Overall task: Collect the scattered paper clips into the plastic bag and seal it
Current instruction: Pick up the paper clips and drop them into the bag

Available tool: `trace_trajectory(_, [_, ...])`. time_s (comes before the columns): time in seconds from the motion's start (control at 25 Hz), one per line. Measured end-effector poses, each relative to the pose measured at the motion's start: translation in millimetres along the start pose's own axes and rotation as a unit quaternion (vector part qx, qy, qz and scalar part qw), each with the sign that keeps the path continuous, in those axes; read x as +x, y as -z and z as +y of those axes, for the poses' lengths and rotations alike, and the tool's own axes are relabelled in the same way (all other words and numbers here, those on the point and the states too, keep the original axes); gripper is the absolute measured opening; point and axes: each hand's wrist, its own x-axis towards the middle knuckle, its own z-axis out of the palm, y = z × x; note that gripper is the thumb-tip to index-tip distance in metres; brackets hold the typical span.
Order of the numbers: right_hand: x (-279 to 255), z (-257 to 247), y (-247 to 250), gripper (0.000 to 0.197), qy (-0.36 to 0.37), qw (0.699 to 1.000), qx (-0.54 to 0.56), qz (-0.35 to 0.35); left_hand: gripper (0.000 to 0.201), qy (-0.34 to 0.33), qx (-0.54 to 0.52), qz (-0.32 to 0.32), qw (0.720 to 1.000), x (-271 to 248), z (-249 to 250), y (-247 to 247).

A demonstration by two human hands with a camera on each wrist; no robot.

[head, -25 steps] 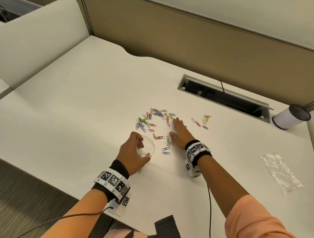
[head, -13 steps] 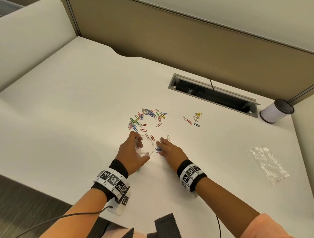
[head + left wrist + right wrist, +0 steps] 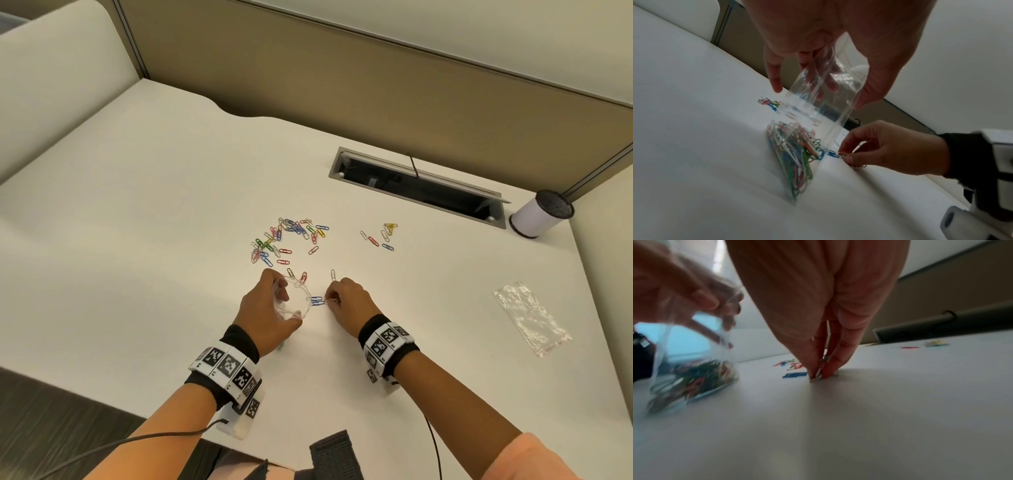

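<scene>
The right hand (image 3: 346,303) pinches some paper clips (image 3: 842,154) on the desk (image 3: 171,240). Just left of it, the left hand (image 3: 270,308) holds the bag (image 3: 813,123) open – upright, clips inside. More loose clips (image 3: 291,236) lie beyond both hands.

no readable text; only coded squares on wristbands (image 3: 227,366)

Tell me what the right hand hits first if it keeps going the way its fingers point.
Probably the blue paper clips just past the right hand; beyond them, the plastic bag that the left hand holds. Depth is unclear.
</scene>
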Motion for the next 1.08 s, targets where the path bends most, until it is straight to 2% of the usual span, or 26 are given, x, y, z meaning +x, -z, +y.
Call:
trace_trajectory(0.16, [2,4,11,0.013,-0.069,0.995,0.066,-0.02,0.05,-0.003,-0.007,-0.001,1.0,-2,-1,1])
trace_trajectory(0.36, [-5,11,21,0.004,-0.144,0.967,0.206,-0.034,0.05,-0.008,-0.009,0.0,1.0,0,-2,5])
trace_trajectory(0.4, [-7,9,26,0.004,-0.149,0.952,0.266,-0.032,0.05,-0.008,-0.007,-0.001,1.0,0,-3,5])
trace_trajectory(0.48, [-13,-5,41,0.009,-0.142,0.901,0.407,-0.036,0.05,-0.009,-0.003,-0.006,1.0,0,-4,5])
trace_trajectory(0.52, [-15,-13,50,0.012,-0.127,0.879,0.458,-0.042,0.051,-0.01,0.0,-0.009,1.0,0,-4,4])
trace_trajectory(0.56, [-17,-23,59,0.014,-0.107,0.868,0.482,-0.049,0.051,-0.012,0.003,-0.013,1.0,1,-3,2])
trace_trajectory(0.64, [-20,-44,73,0.012,-0.065,0.884,0.459,-0.062,0.051,-0.017,0.008,-0.019,1.0,2,-1,-1])
trace_trajectory(0.72, [-25,-64,79,0.007,-0.043,0.931,0.358,-0.053,0.051,-0.026,0.009,-0.024,0.999,4,3,-7])
trace_trajectory(0.8, [-29,-77,79,0.007,-0.036,0.962,0.269,-0.023,0.05,-0.034,0.009,-0.028,0.999,5,7,-12])
trace_trajectory(0.96, [-37,-86,82,0.012,-0.025,0.968,0.251,0.005,0.051,-0.031,0.003,-0.042,0.999,7,13,-20])
trace_trajectory(1.08, [-42,-76,94,0.014,-0.045,0.947,0.318,0.033,0.052,-0.041,0.002,-0.04,0.998,7,13,-24])
